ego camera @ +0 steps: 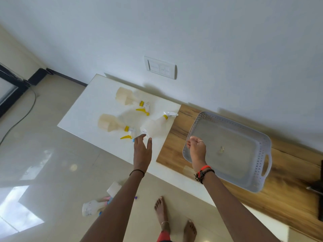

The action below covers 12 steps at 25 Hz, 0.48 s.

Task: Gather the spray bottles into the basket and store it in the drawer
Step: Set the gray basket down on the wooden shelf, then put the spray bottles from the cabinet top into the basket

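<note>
Two bare forearms reach forward. The left hand has its fingers spread open, tips touching the base of a clear spray bottle lying at its 12 o'clock. The right hand, at 3 o'clock, pinches the grey basket rim. Two more bottles lie beyond.

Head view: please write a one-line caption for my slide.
Left hand reaches for a bottle lying on the white top; right hand at the rim of the empty basket.
</note>
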{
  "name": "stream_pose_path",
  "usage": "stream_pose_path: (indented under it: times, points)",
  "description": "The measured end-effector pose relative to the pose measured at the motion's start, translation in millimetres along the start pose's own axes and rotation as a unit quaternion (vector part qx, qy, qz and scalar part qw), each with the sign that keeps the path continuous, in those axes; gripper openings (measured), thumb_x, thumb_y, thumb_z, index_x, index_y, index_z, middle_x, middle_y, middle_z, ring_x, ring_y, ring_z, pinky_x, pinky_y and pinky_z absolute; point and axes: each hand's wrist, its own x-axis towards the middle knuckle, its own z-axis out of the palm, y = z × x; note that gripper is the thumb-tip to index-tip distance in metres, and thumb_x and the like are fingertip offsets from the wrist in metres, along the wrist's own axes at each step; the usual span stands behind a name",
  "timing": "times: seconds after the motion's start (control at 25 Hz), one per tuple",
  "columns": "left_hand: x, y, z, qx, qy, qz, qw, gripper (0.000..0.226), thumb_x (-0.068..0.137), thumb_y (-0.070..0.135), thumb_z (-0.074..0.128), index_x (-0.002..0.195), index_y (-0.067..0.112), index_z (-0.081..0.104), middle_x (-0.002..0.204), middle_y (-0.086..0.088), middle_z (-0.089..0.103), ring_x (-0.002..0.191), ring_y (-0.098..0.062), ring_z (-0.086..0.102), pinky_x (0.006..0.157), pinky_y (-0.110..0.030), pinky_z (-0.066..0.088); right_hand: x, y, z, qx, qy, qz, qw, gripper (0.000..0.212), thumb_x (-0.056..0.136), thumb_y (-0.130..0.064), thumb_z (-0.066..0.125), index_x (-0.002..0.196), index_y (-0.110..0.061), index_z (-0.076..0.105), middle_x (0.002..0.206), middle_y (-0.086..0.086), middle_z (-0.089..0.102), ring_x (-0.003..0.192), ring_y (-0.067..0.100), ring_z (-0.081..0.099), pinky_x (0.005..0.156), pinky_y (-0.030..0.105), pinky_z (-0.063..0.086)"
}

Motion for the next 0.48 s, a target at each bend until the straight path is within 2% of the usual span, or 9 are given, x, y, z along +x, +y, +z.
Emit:
stream_pose_path:
  times: [0.12, 0.24, 0.32, 0.36, 0.4, 0.48]
  points:
    - [37.8, -11.3, -4.0, 0.032, -0.004, 0.034, 0.999, 0.033, 0.097, 0.027, 0.048, 0.126, 0.011, 0.048, 0.130, -0.007, 0.047, 0.122, -0.025, 0.047, 0.089, -0.025, 0.036, 12.2, 0.0, 37.4, 0.019, -0.016, 0.030, 0.999, 0.025, 0.098, -0.016, 0.043, 0.111, -0.003, 0.060, 0.084, 0.002, 0.062, 0.089, 0.021, 0.061, 0.091, 0.037, 0.051]
    - [73.2, -21.0, -1.5, 0.080, -0.026, 0.058, 0.995, 0.038, 0.096, 0.027, 0.052, 0.128, 0.008, 0.046, 0.134, -0.008, 0.044, 0.125, -0.026, 0.043, 0.093, -0.027, 0.037, 22.3, 0.8, 75.0, 0.041, -0.066, 0.065, 0.995, 0.026, 0.097, -0.009, 0.039, 0.112, -0.001, 0.059, 0.079, 0.002, 0.056, 0.081, 0.016, 0.055, 0.083, 0.031, 0.050]
    - [94.3, -25.6, 2.5, 0.114, -0.052, 0.074, 0.989, 0.045, 0.094, 0.029, 0.054, 0.131, 0.006, 0.044, 0.138, -0.011, 0.043, 0.126, -0.028, 0.043, 0.097, -0.031, 0.039, 27.5, -0.8, 97.9, 0.043, -0.096, 0.087, 0.991, 0.021, 0.098, -0.008, 0.039, 0.099, -0.004, 0.059, 0.077, 0.002, 0.051, 0.070, 0.012, 0.051, 0.071, 0.023, 0.048]
    - [104.1, -27.4, 4.9, 0.131, -0.071, 0.076, 0.986, 0.050, 0.093, 0.031, 0.055, 0.134, 0.004, 0.042, 0.140, -0.012, 0.041, 0.129, -0.028, 0.041, 0.100, -0.034, 0.039, 29.9, -1.6, 108.5, 0.051, -0.112, 0.105, 0.987, 0.020, 0.098, -0.009, 0.038, 0.094, -0.005, 0.057, 0.074, 0.002, 0.048, 0.065, 0.010, 0.048, 0.069, 0.024, 0.049]
    - [113.9, -29.6, 7.7, 0.149, -0.092, 0.071, 0.982, 0.057, 0.093, 0.035, 0.056, 0.137, 0.003, 0.039, 0.143, -0.013, 0.039, 0.132, -0.029, 0.038, 0.104, -0.037, 0.038, 32.5, -1.4, 118.3, 0.068, -0.128, 0.129, 0.981, 0.019, 0.099, -0.009, 0.038, 0.094, -0.004, 0.055, 0.073, 0.002, 0.045, 0.062, 0.010, 0.046, 0.077, 0.032, 0.053]
    - [129.4, -32.9, 13.3, 0.181, -0.140, 0.040, 0.973, 0.071, 0.090, 0.044, 0.057, 0.142, 0.002, 0.033, 0.148, -0.015, 0.035, 0.138, -0.031, 0.032, 0.110, -0.040, 0.033, 38.4, 2.8, 132.0, 0.078, -0.153, 0.161, 0.972, 0.017, 0.101, -0.012, 0.036, 0.104, -0.005, 0.051, 0.075, 0.002, 0.044, 0.065, 0.010, 0.046, 0.104, 0.043, 0.043]
